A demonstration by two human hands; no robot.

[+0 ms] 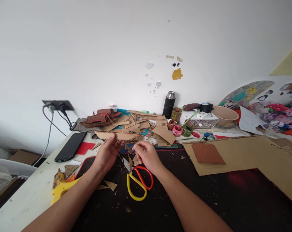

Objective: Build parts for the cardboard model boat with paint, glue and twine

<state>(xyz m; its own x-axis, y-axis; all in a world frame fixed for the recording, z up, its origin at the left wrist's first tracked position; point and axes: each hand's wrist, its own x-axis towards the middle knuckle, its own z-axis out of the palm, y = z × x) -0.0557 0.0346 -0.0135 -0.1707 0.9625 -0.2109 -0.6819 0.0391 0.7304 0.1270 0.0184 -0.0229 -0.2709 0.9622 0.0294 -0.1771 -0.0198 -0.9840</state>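
Over the black mat (pixel 209 199), my 2 hands meet just in front of the scrap pile (pixel 136 124). My left hand (pixel 107 154) pinches the long cardboard strip (pixel 117 136) by its lower edge, wrist raised, probably to steady it. My right hand (pixel 147 156) curls its fingertips together beside it; I cannot tell what they pinch. The scissors (pixel 137 182) lie just beneath, likely kept handy.

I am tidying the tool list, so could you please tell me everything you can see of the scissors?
The scissors lie flat on the black mat. One plastic-looking handle loop is yellow, the other red. The short metal blades point away towards the cardboard scraps. The right hand is just beyond the red loop, but contact cannot be told.
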